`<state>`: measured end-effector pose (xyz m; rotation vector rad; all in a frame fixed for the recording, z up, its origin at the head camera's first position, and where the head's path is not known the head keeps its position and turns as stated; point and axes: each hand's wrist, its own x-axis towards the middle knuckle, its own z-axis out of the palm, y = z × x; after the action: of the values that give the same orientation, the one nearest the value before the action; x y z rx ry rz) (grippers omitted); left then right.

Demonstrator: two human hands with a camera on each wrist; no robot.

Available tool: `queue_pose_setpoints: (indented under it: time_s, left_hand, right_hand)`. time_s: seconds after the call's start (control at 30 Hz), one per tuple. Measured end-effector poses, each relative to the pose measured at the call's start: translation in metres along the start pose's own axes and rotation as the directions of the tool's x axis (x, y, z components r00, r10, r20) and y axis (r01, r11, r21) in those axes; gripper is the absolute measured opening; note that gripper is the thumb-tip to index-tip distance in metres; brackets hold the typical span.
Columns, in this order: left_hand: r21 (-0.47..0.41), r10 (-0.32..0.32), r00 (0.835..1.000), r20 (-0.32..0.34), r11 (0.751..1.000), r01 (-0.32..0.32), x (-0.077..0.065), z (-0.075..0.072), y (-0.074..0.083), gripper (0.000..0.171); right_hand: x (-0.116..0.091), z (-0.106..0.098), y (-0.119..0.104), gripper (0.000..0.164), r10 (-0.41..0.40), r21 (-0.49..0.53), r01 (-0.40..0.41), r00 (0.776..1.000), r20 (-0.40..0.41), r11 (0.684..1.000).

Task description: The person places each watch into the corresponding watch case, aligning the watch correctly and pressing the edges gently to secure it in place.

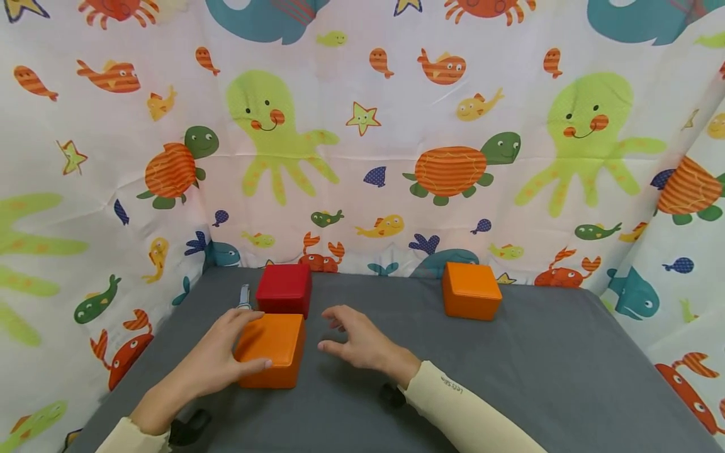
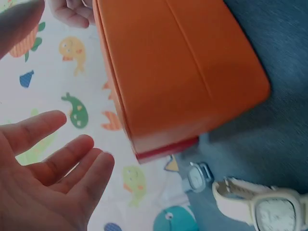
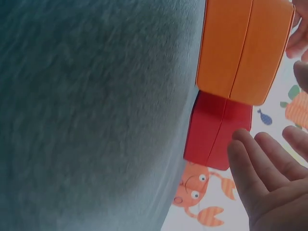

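Observation:
An orange box [image 1: 270, 343] with a closed lid sits on the grey table at the left, directly in front of a red box [image 1: 284, 288]. My left hand [image 1: 218, 358] hovers at the orange box's left edge, thumb and fingers spread. The left wrist view has those fingers [image 2: 72, 159] apart from the box. To the right of the orange box, my right hand [image 1: 362, 340] hangs in the air with loosely bent fingers, holding nothing. A pale wristwatch [image 2: 274, 211] and a smaller watch [image 2: 196, 176] lie left of the boxes, mostly hidden in the head view.
A second orange box [image 1: 471, 290] stands at the back right of the grey table [image 1: 544, 377]. A curtain [image 1: 362, 82] printed with sea animals hangs behind the table and along both sides.

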<state>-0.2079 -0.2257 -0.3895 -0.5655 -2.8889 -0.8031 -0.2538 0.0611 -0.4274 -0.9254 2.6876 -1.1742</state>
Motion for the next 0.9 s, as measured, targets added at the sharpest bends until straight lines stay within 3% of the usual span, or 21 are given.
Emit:
queue_pose_setpoints:
  time_s: [0.23,0.47,0.67,0.9]
  left_hand:
    - [-0.022,-0.057,0.996,0.072,0.998,0.059,-0.004,-0.002,-0.006,0.094]
    - [-0.056,-0.107,0.987,0.122,0.992,0.115,-0.004,0.002,-0.015,0.091]
    - [-0.086,-0.113,0.985,0.129,0.988,0.124,-0.002,0.003,-0.02,0.084]
    - [-0.097,-0.126,0.982,0.139,0.985,0.14,0.0,0.004,-0.02,0.081]
  right_hand:
    - [0.002,0.005,-0.006,0.071,-0.003,0.084,-0.002,0.998,0.061,0.996]
    - [0.006,0.016,-0.013,0.085,-0.003,0.126,-0.009,0.995,0.096,0.992]
    - [0.01,0.023,-0.017,0.081,-0.043,0.136,0.026,0.991,0.129,0.99]
    - [0.011,0.026,-0.016,0.068,-0.075,0.065,0.066,0.987,0.143,0.996]
